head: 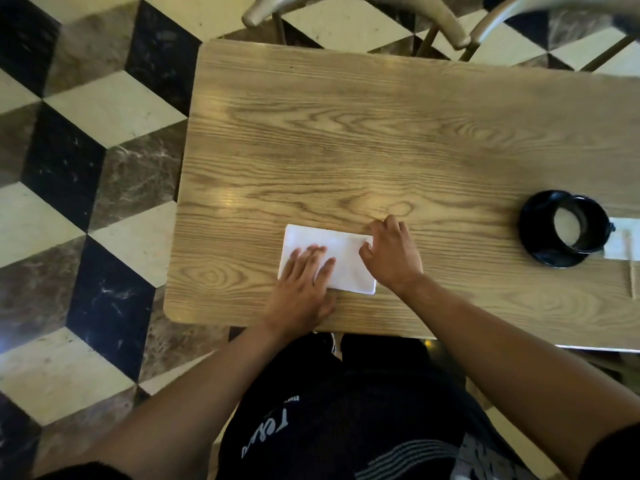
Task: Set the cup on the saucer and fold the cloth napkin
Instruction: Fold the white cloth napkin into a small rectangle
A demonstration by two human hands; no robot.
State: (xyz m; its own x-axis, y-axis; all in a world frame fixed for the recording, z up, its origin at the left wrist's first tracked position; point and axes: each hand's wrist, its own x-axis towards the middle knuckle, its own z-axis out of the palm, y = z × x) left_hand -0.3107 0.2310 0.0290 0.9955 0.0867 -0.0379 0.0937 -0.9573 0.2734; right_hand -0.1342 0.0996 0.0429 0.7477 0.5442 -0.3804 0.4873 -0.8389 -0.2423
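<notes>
A white cloth napkin (341, 259) lies folded into a rectangle near the front edge of the wooden table (363, 133). My left hand (304, 282) presses flat on its left half with straight fingers. My right hand (391, 254) rests at the napkin's right edge, fingers curled, seeming to pinch the upper right corner. Far to the right, a black cup (579, 225) with a pale inside stands on a black saucer (540, 251), its small handle pointing right.
Two metal-framed chairs (446, 19) stand at the table's far side. A checkered tile floor (86, 168) lies to the left. A pale reflective strip (623, 242) sits on the table's right edge, behind the saucer.
</notes>
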